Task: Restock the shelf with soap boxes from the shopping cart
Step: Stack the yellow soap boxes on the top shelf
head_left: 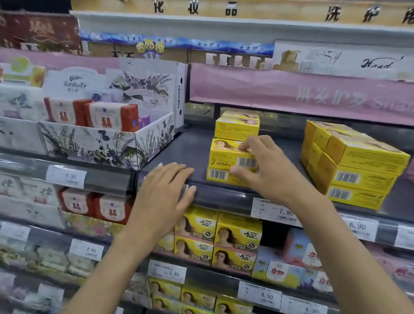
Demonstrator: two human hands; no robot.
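Dark shelf (183, 152), middle tier: your soap box (226, 156) sits on top of the front stack, held by your right grip (270, 170). Line its edges up with the lower box (218, 175) before letting go. Your left grip (164, 193) lies flat and released on the shelf lip.

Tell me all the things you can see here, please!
held soap box: one, yellow, front of the shelf
bottom soap box: one, yellow, under the held one
back soap boxes: two seen, yellow, stacked behind
soap box pile: many, yellow, right side of the shelf
shelf: one, dark grey, middle
flowery tray: one, white, left
red packets: two, red and white, in the tray
price tags: several, white, shelf edges
lower boxes: many, yellow, shelf below
banner: one, pink, above the shelf
left grip: one, bare, flat on the shelf edge
right grip: one, bare, holding the held soap box
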